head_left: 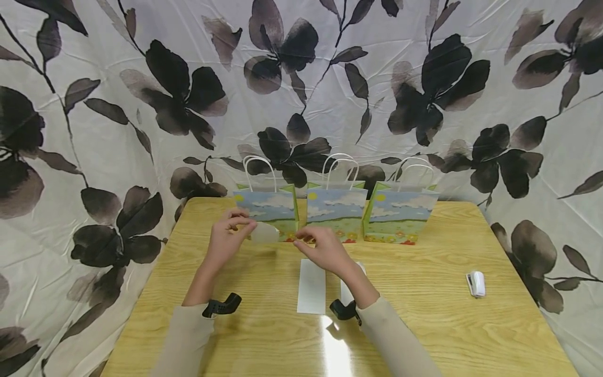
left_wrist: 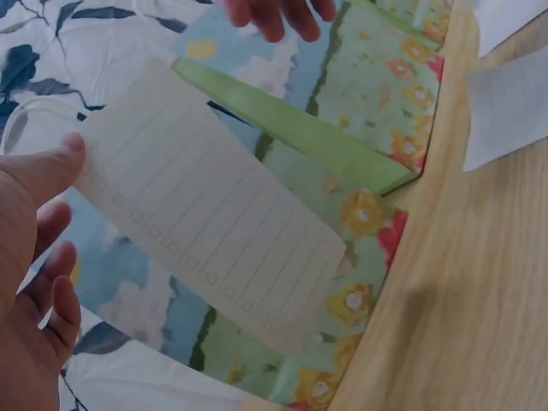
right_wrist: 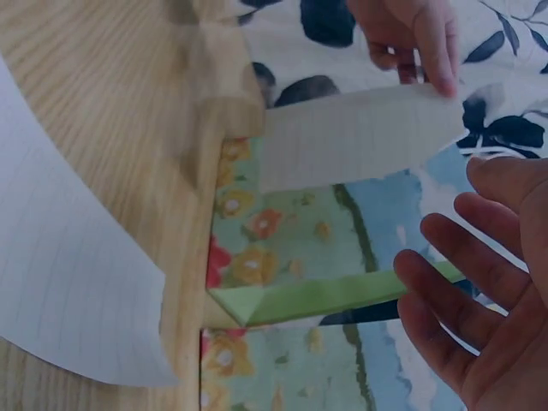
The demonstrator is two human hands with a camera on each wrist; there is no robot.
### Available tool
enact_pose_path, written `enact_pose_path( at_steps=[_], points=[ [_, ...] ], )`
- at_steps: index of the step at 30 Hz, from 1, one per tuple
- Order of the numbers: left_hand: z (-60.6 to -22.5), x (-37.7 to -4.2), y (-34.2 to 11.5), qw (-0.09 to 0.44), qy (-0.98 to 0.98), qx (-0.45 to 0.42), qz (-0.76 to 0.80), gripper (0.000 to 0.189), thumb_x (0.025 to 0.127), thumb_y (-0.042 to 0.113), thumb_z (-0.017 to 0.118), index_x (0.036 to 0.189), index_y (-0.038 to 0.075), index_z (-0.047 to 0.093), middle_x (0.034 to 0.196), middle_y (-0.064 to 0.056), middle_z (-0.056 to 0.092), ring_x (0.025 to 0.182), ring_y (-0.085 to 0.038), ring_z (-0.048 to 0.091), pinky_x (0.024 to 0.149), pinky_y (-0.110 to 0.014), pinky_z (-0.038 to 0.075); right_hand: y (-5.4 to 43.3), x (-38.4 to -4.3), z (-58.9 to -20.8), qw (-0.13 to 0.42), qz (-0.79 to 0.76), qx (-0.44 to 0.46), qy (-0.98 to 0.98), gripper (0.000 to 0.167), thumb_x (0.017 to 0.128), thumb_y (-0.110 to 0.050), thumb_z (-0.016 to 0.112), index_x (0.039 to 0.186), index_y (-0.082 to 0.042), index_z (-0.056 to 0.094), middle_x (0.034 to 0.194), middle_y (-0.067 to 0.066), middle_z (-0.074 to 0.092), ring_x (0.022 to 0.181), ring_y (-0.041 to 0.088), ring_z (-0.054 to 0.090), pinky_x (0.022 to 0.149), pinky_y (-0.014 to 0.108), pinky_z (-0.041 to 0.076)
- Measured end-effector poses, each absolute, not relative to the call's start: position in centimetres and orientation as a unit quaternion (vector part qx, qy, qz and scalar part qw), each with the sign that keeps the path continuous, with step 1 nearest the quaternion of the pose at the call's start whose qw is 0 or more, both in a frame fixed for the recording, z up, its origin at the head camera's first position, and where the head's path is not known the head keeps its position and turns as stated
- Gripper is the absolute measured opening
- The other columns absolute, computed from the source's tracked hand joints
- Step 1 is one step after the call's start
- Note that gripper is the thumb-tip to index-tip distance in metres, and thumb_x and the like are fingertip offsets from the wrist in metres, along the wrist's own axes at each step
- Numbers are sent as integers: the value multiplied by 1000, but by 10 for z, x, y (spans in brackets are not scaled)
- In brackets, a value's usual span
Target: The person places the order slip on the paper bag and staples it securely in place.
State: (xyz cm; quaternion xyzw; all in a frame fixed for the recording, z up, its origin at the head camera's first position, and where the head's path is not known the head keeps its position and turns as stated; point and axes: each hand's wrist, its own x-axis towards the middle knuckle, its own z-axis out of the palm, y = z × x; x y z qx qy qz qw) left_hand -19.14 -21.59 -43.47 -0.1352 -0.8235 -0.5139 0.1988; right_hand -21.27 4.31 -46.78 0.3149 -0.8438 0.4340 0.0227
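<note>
My left hand [head_left: 225, 240] pinches one end of a lined paper slip [left_wrist: 205, 205] between thumb and fingers. Small printed boxes run along one edge of the slip. It hovers in front of the left paper gift bag [head_left: 270, 203], which has a sky-and-meadow print, green sides and white handles. To the right, my right hand [head_left: 325, 252] is raised before the gap between the left and middle bags, its fingers loosely bent and holding nothing. In the right wrist view, the fingers [right_wrist: 475, 265] are spread apart from the slip.
A middle gift bag [head_left: 336, 209] and a right gift bag [head_left: 400, 214] complete the row at the table's back. Two white paper slips [head_left: 311, 287] lie near my right forearm, which partly covers one. A small white stapler [head_left: 477, 284] sits on the right. Floral cloth [head_left: 358, 120] hangs behind.
</note>
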Motion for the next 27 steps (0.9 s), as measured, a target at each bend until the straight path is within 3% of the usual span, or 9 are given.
enact_pose_path(
  at_steps=[4,10,17,27],
  points=[
    [-432,-204,-219,196,-821,-116,-524,12,89,5,71,93,-6,74,117,-24,54,110,-31,48,81,-45,34,43,-214,-470,17,446,314,-838,14,95,-19,66,106,-13,72,102,0,70,90,16,66,72,41,53],
    [-416,-213,-221,206,-821,-111,-521,13,89,3,70,94,-10,72,122,-27,50,119,-38,41,88,-48,31,47,-215,-468,6,452,305,-839,17,97,-21,62,110,-13,71,102,-4,69,91,9,64,72,29,51],
    [-407,-230,-228,225,-817,-120,-518,12,88,-1,71,92,-12,71,131,-27,45,124,-42,37,98,-56,31,49,-217,-469,3,447,313,-838,16,98,-19,62,110,-13,70,102,-3,69,90,9,64,72,29,51],
    [-402,-246,-229,192,-826,-129,-514,13,87,3,72,91,-10,71,142,-23,40,134,-43,29,105,-64,21,48,-221,-462,9,449,307,-839,16,98,-16,61,110,-11,70,102,0,69,91,11,64,76,30,52]
  ],
)
